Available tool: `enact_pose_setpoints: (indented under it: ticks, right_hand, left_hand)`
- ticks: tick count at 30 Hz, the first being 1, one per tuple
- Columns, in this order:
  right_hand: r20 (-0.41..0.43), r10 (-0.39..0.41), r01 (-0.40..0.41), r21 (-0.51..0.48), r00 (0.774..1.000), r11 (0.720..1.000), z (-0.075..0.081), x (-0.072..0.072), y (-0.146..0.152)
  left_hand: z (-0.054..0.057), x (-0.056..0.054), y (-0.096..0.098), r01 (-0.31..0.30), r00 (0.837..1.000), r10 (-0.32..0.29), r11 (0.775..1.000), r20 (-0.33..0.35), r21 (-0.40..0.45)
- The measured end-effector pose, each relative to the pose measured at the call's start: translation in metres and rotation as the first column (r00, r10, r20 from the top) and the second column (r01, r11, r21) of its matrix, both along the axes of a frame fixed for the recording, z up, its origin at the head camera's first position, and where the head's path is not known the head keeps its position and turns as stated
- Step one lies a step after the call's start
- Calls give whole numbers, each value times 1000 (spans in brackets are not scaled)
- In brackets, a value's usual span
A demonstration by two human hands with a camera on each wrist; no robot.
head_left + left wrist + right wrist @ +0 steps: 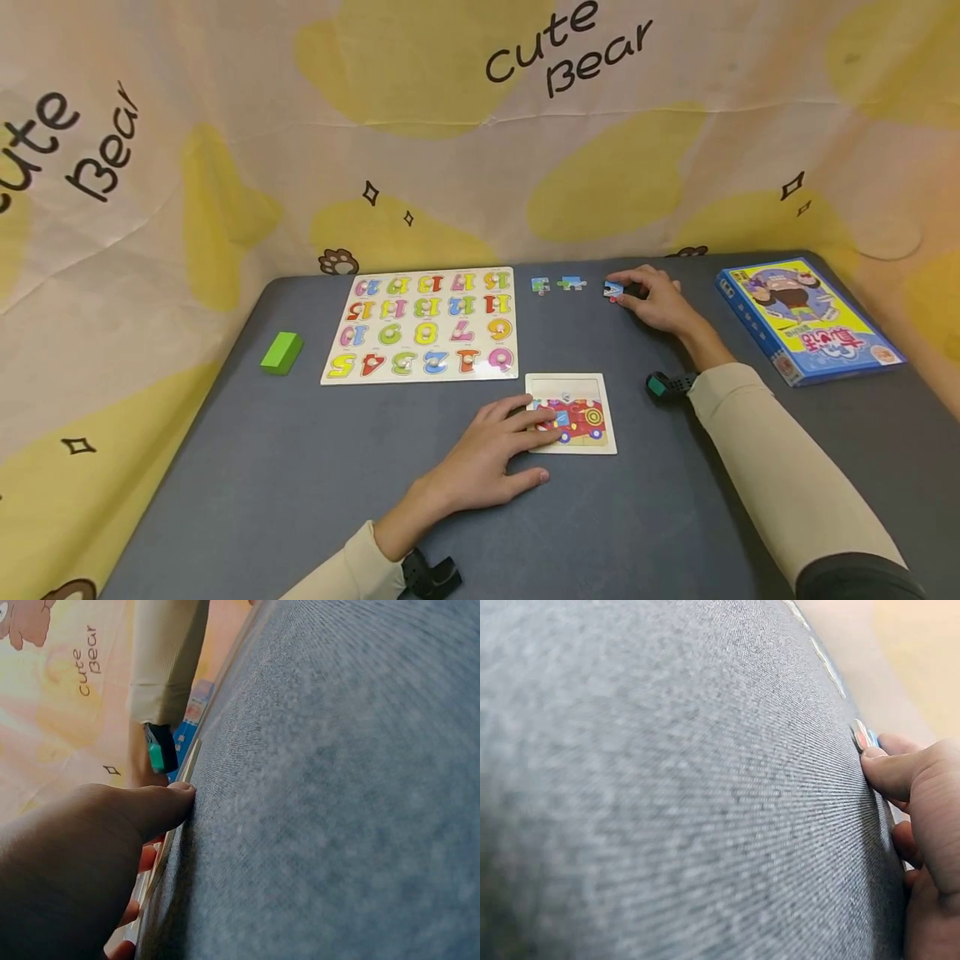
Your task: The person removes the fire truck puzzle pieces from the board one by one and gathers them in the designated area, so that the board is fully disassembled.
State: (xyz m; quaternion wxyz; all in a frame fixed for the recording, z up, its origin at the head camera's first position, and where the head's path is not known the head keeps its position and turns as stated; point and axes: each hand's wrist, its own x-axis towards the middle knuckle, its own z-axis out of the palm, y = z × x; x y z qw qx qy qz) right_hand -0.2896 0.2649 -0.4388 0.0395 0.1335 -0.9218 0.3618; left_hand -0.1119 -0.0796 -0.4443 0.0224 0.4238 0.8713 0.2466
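At the back of the table my right hand pinches a small blue jigsaw piece between thumb and fingers. In the right wrist view the thumb and a fingertip meet at the edge of this piece. Two more jigsaw pieces, one beside another, lie to its left. My left hand has its fingers spread over the left side of a small framed puzzle showing a red vehicle. The thumb of that hand lies off the frame, near the table surface.
A number puzzle board lies behind and left of the framed puzzle. A green block sits at the left edge. On the right is a blue and yellow box. A printed curtain hangs behind the grey table.
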Motion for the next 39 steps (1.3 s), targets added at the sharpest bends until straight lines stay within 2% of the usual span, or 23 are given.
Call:
enact_pose_setpoints:
  ticks: [7, 25, 32, 39]
  right_hand:
    - [-7, -3, 3, 2, 1000, 1000, 0, -7, -2]
    - [108, 23, -30, 70, 994, 997, 10, -21, -9]
    - [94, -26, 26, -1, 995, 1000, 5, -18, -10]
    - [50, -43, 42, 23, 998, 999, 0, -18, -11]
  left_hand:
    - [1, 0, 0, 2, 1000, -2, 1000, 16, 3]
    - [-2, 0, 0, -5, 1000, 5, 1000, -8, -15]
    - [-2, 0, 0, -2, 1000, 2, 1000, -5, -14]
    - [-1, -1, -1, 3, 1000, -3, 1000, -7, -7]
